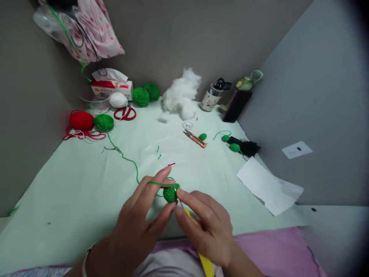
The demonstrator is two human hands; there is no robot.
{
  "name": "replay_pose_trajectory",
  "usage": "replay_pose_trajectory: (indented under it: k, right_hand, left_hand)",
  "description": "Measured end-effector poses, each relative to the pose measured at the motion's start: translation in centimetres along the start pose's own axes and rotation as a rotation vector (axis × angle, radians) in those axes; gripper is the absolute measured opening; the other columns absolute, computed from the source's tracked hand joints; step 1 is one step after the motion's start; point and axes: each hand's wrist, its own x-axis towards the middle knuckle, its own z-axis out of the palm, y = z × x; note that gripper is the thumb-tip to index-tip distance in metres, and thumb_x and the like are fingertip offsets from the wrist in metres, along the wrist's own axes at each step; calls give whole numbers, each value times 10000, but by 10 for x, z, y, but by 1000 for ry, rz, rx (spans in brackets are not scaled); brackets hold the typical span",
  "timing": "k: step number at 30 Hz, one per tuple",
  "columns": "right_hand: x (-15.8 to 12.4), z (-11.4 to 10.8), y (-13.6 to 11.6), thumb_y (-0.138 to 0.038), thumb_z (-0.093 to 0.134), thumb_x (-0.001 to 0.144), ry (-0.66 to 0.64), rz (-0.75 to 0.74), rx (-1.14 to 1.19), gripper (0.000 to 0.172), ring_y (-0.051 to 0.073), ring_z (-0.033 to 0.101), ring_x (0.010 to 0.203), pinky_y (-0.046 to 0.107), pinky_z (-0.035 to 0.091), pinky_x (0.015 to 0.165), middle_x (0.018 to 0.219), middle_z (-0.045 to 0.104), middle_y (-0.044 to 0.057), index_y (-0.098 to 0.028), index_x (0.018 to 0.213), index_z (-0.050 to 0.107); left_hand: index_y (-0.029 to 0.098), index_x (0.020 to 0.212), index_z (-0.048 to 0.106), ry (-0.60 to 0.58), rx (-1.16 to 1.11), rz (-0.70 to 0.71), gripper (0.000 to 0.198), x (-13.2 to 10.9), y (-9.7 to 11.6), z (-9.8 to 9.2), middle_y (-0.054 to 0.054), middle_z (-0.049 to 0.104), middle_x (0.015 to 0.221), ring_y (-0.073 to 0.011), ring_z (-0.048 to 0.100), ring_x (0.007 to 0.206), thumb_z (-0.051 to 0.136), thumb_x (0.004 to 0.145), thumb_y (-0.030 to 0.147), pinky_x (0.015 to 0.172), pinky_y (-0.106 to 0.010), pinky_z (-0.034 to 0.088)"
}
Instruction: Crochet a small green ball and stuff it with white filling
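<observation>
A small green crocheted piece (170, 194) is pinched between the thumb and fingers of my left hand (144, 211), with green yarn (157, 183) passing over its index finger. My right hand (206, 223) grips a crochet hook with a yellow handle (205, 263); its metal tip meets the right side of the green piece, where my right index fingertip also touches. From my left hand the yarn runs across the cloth to a green ball (104, 122) at the left.
Red yarn (81, 120), red-handled scissors (125, 114) and a tissue box (121, 89) stand back left. White stuffing (181, 94) and a pen cup (211, 98) are at the back. Orange snips (196, 139), black yarn (246, 147) and white paper (268, 188) lie right.
</observation>
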Motion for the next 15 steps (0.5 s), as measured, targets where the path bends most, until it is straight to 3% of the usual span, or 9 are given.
replay_pose_trajectory:
  k: [5,7,10,12,15]
  right_hand:
    - [-8,1,6,-56,703,931,24,-55,-59,256,200,780,956,307,689,786,1094,827,63,-260,1063,781]
    - [-9,4,6,-83,695,954,66,23,-37,246,219,764,1056,341,686,855,1105,817,72,-265,1096,781]
    - [-5,11,7,-149,616,1031,111,243,278,240,251,734,1177,440,653,975,1174,804,92,-264,1177,768]
    - [0,12,11,-177,579,1062,142,423,564,245,226,744,1152,426,636,993,1164,809,71,-279,1171,775]
    - [9,6,24,-248,619,1061,236,637,858,196,170,773,1034,311,639,902,1050,831,19,-311,1067,805]
  left_hand:
    - [333,1446,617,-15,-294,-269,481,-16,3,7,-34,777,1195,-198,741,1082,714,976,314,974,-277,585]
    - [336,1504,576,-16,-468,-388,550,-18,2,17,-38,782,1179,-210,740,1082,718,973,350,954,-287,589]
    - [320,1480,616,-6,-511,-499,619,-8,0,23,-41,782,1139,-232,728,1083,801,889,324,979,-318,576]
    - [323,1329,742,-70,-445,-457,519,7,-2,11,-43,775,1213,-248,709,1142,843,822,275,1055,-339,536]
    - [344,1147,846,-280,-423,-314,321,26,-12,-35,-51,773,1240,-282,681,1226,843,826,342,1112,-357,500]
